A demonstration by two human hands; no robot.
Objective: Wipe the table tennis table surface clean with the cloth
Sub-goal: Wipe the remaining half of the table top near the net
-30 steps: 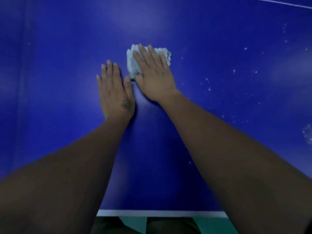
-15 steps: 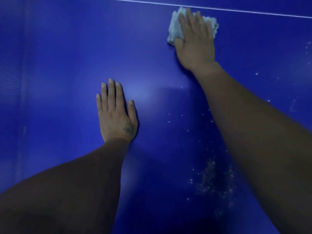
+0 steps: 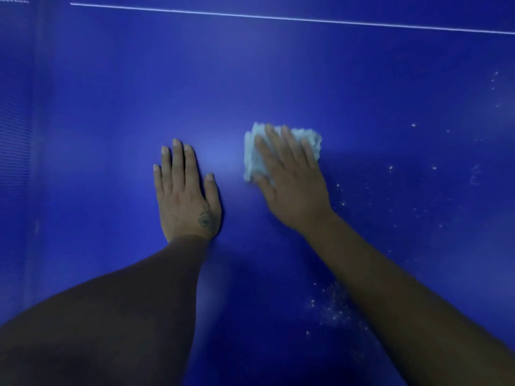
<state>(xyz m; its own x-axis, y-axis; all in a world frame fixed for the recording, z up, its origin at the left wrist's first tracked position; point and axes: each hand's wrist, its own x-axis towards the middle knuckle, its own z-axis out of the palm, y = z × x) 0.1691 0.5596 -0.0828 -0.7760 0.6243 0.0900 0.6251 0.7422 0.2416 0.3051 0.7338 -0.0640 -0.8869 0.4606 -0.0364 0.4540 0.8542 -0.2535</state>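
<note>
The left hand (image 3: 186, 196) lies flat on the blue table (image 3: 111, 93), fingers (image 3: 177, 162) straight and close together, holding nothing. Just beside it, the right hand (image 3: 292, 185) presses the pale cloth (image 3: 312, 137) down, fingers slightly spread over it. The table around the left hand looks clean; white specks (image 3: 334, 313) right of the cloth and under the right forearm are left to wipe.

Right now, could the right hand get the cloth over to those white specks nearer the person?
Probably yes: the right hand presses flat on the cloth, and only bare table lies between it and the specks.
</note>
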